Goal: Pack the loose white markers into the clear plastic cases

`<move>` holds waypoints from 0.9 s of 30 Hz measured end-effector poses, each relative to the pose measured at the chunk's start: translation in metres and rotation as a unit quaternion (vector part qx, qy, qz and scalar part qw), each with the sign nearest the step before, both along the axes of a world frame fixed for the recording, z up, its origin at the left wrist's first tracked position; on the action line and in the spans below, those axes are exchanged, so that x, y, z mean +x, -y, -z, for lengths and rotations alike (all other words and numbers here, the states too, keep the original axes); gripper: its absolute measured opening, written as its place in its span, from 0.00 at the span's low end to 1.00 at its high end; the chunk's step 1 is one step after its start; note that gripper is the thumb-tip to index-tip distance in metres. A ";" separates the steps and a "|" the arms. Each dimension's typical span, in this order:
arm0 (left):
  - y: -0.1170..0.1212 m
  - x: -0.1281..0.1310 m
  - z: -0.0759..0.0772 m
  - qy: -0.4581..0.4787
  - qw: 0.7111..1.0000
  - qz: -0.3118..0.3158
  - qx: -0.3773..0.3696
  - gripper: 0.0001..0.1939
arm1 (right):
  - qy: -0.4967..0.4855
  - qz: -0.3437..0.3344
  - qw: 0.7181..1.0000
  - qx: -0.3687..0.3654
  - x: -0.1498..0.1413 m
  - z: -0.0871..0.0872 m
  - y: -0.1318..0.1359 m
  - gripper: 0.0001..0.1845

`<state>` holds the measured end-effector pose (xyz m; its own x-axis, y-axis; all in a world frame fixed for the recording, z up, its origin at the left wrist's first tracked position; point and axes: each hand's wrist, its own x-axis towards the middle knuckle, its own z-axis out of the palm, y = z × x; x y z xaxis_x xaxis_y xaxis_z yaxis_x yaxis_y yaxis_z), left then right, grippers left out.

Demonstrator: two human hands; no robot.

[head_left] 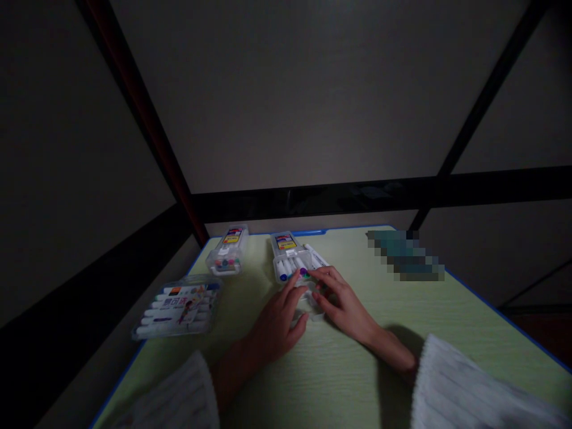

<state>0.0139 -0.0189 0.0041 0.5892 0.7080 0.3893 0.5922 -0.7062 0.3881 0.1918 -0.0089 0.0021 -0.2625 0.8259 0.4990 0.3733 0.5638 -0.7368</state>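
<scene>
A clear plastic marker case (286, 243) lies in the middle of the table with its near end open. White markers (286, 269) with coloured ends, blue and purple among them, show inside it. My left hand (281, 319) is open, its index fingertip against the marker ends and its thumb held apart. From the right, my right hand (346, 304) reaches in, also open, fingers stretched and fingertips beside the purple end. The case's clear lid (316, 316) lies between my hands, partly covered by them. Whether either hand presses the markers I cannot tell.
At the back left stands another clear marker case (230, 247). A flatter case of white markers (179, 308) rests at the left table edge. Loose white markers (316, 255) lie right of the middle case. A pixelated flat object (404, 256) is at the right.
</scene>
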 end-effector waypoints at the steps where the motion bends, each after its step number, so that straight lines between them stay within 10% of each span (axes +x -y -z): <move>1: 0.000 0.000 -0.001 0.001 1.000 -0.001 -0.003 0.22 | 0.000 0.000 1.000 -0.001 0.000 0.000 0.000 0.22; 18: -0.001 -0.001 -0.001 -0.004 1.000 0.009 -0.008 0.23 | -0.027 0.022 0.999 0.013 0.000 0.002 -0.001 0.16; 27: 0.002 -0.002 -0.002 0.009 1.000 0.003 -0.008 0.22 | -0.035 0.155 0.987 0.028 0.006 0.002 -0.004 0.06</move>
<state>0.0121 -0.0207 0.0064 0.5873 0.7101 0.3884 0.5805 -0.7040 0.4093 0.1978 -0.0051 0.0004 0.0348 0.8314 0.5545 0.4828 0.4719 -0.7377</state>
